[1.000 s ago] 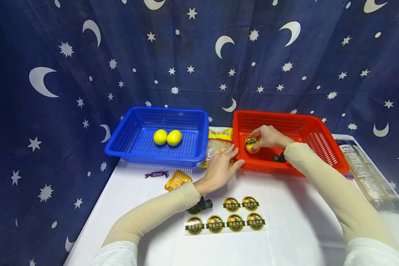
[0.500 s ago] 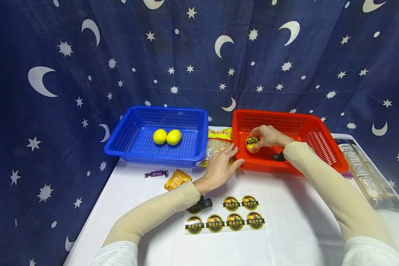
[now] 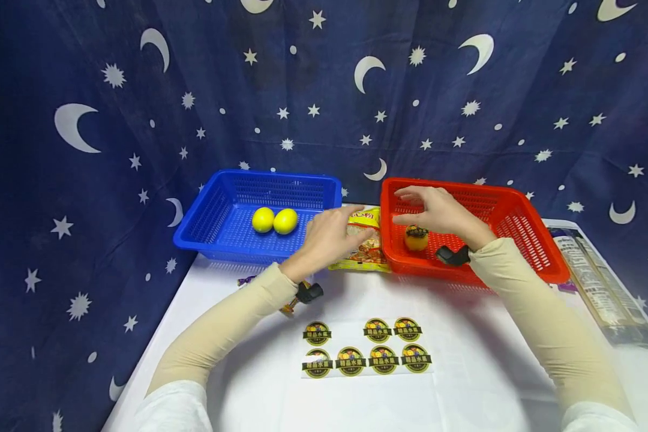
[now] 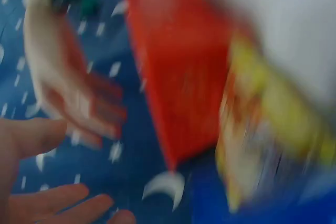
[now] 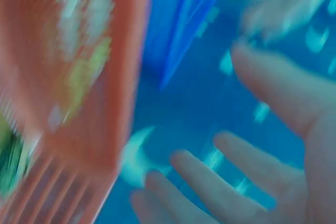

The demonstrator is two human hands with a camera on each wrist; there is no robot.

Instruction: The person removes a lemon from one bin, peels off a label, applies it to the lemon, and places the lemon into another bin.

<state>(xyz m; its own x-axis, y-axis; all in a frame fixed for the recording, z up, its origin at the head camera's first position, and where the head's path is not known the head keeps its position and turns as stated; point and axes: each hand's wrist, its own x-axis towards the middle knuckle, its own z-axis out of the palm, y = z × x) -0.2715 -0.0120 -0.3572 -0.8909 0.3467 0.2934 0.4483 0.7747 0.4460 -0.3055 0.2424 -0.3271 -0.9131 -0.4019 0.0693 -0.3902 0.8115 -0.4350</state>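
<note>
My right hand [image 3: 440,211] is raised over the red basket [image 3: 518,258], fingers spread and holding nothing. Below it, inside that basket, sits a yellow lemon-like fruit [image 3: 416,242] with a black round sticker on top. My left hand [image 3: 328,237] hovers between the two baskets, near a yellow-and-clear food packet [image 3: 364,255], its thumb and fingers apart and nothing between them. Two plain yellow lemon-like fruits [image 3: 285,222] lie side by side in the blue basket [image 3: 210,247]. Both wrist views are blurred, but the left fingers [image 4: 63,203] and right fingers [image 5: 210,182] look extended.
A sheet of round fruit stickers [image 3: 351,362] lies on the white table [image 3: 378,405], with one gap in its upper row. Beneath my left wrist, wrapped sweets [image 3: 290,307] are partly hidden. A long clear package [image 3: 599,288] lies at the right edge. A starry curtain [image 3: 313,72] hangs behind.
My right hand has let go of the stickered fruit and lifted above it. The left hand has left the red basket's edge and moved left and up.
</note>
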